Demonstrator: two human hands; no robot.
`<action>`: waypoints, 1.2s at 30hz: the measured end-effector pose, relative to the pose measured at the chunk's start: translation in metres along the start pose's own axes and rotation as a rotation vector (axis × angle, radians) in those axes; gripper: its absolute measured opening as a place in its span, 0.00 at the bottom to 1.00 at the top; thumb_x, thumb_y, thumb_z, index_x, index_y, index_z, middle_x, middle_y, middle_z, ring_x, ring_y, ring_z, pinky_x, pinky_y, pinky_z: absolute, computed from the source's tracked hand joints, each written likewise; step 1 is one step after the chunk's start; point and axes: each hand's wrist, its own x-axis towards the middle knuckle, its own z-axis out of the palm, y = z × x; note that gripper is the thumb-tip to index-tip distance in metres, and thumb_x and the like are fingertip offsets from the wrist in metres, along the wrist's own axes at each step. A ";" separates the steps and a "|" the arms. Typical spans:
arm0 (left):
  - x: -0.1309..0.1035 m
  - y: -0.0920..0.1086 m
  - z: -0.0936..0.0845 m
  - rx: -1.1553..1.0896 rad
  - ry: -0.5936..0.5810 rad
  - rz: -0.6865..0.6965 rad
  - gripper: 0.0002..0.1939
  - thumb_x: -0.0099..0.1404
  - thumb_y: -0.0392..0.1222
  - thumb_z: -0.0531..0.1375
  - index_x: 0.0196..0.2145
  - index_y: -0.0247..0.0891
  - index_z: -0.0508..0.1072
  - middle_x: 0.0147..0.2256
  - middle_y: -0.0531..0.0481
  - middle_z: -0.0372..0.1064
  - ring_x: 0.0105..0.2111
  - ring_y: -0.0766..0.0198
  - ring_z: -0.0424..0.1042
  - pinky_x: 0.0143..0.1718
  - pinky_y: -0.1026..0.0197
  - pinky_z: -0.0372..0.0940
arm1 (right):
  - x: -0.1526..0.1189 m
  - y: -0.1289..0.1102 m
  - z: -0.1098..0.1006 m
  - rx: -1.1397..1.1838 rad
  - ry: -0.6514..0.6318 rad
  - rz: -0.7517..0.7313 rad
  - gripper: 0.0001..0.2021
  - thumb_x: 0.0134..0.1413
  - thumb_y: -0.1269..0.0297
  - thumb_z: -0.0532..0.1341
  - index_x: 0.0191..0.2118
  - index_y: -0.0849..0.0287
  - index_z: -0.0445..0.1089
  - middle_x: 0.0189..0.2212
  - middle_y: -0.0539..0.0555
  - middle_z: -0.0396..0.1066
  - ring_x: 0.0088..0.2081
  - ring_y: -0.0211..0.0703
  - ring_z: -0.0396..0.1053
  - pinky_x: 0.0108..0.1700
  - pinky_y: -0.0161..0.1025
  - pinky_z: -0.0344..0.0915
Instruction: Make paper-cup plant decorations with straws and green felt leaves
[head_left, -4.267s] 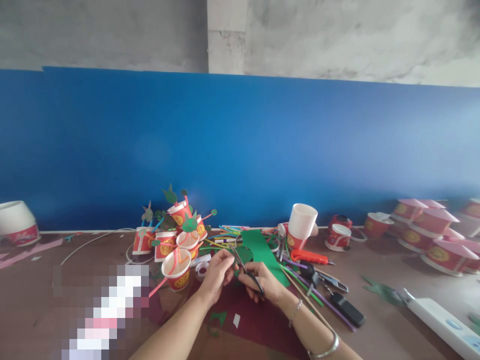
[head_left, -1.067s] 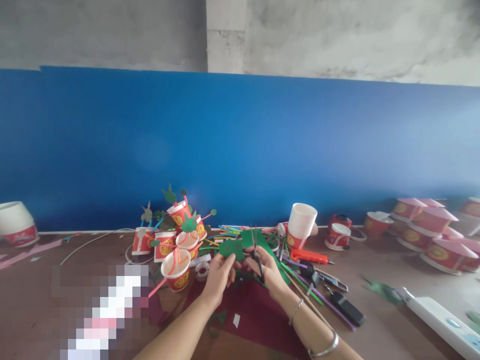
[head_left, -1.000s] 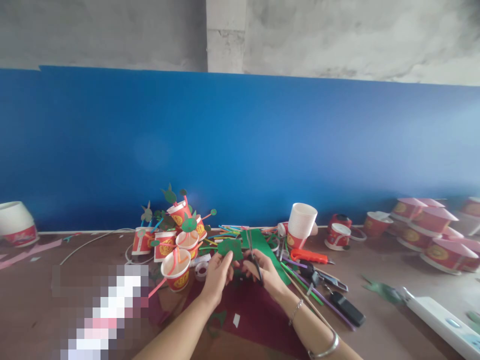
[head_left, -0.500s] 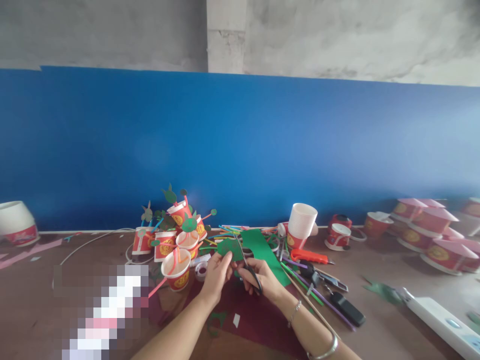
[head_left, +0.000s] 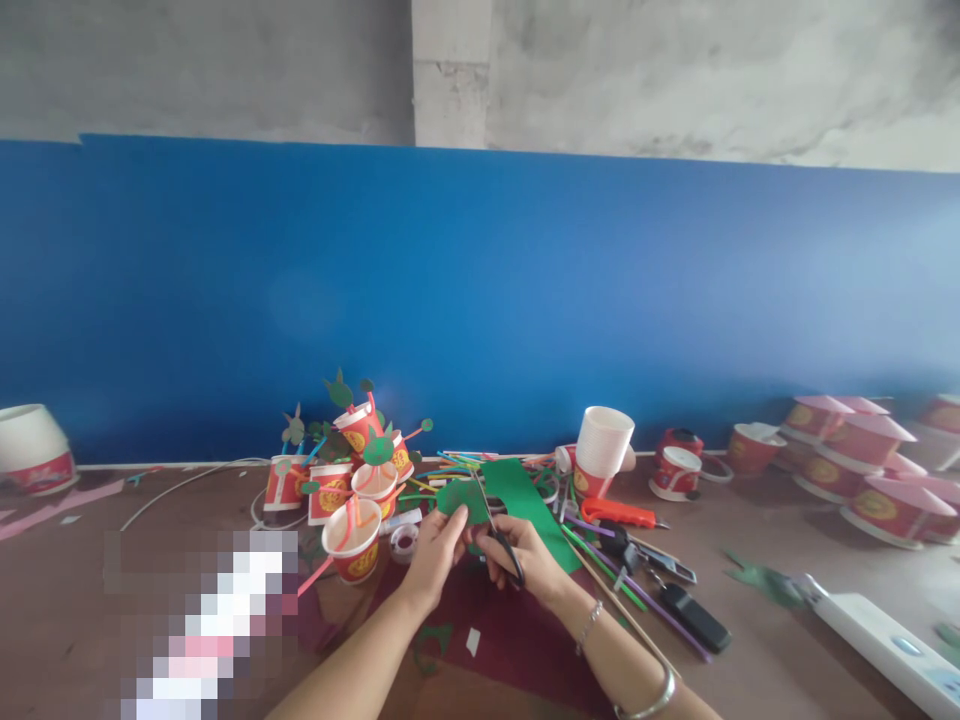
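Note:
My left hand (head_left: 437, 548) pinches a small piece of green paper (head_left: 459, 495) between thumb and fingers. Black-handled scissors (head_left: 512, 562) are in my right hand (head_left: 529, 560), their blades pointing up beside the right edge of that paper. Both hands are held close together over a dark red sheet (head_left: 517, 640) on the brown table. Behind my right hand lies a larger green strip of paper (head_left: 525, 500). A roll of tape (head_left: 403, 542) is just left of my left hand.
Red and white paper cups (head_left: 352, 540) with straws and green cutouts stand at left. At right are stacked white cups (head_left: 603, 440), an orange utility knife (head_left: 619, 513), keys with a black fob (head_left: 696, 617), a white power strip (head_left: 885, 640) and cups with pink tops (head_left: 870, 440).
The green paper in my left hand has turned and shifted slightly against the scissor blades. Both hands stay in nearly the same place.

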 end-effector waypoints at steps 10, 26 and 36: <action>0.004 -0.007 -0.004 0.008 -0.066 -0.004 0.26 0.54 0.60 0.58 0.15 0.38 0.53 0.14 0.61 0.42 0.17 0.73 0.42 0.20 0.65 0.38 | 0.000 0.001 -0.001 -0.003 0.023 -0.004 0.16 0.44 0.52 0.64 0.24 0.61 0.63 0.10 0.45 0.63 0.11 0.30 0.57 0.13 0.27 0.51; 0.004 -0.004 -0.006 -0.003 -0.127 -0.023 0.26 0.52 0.60 0.59 0.15 0.39 0.52 0.15 0.61 0.40 0.17 0.73 0.40 0.20 0.65 0.37 | 0.000 -0.002 -0.003 0.006 0.021 0.020 0.17 0.42 0.52 0.65 0.23 0.60 0.63 0.10 0.45 0.62 0.11 0.30 0.57 0.13 0.27 0.52; 0.003 -0.001 -0.008 -0.002 -0.188 -0.009 0.22 0.53 0.58 0.60 0.18 0.38 0.59 0.15 0.61 0.44 0.17 0.74 0.42 0.20 0.65 0.39 | -0.001 -0.001 -0.007 0.025 -0.019 0.033 0.16 0.44 0.52 0.64 0.24 0.61 0.64 0.11 0.45 0.64 0.11 0.29 0.57 0.13 0.26 0.49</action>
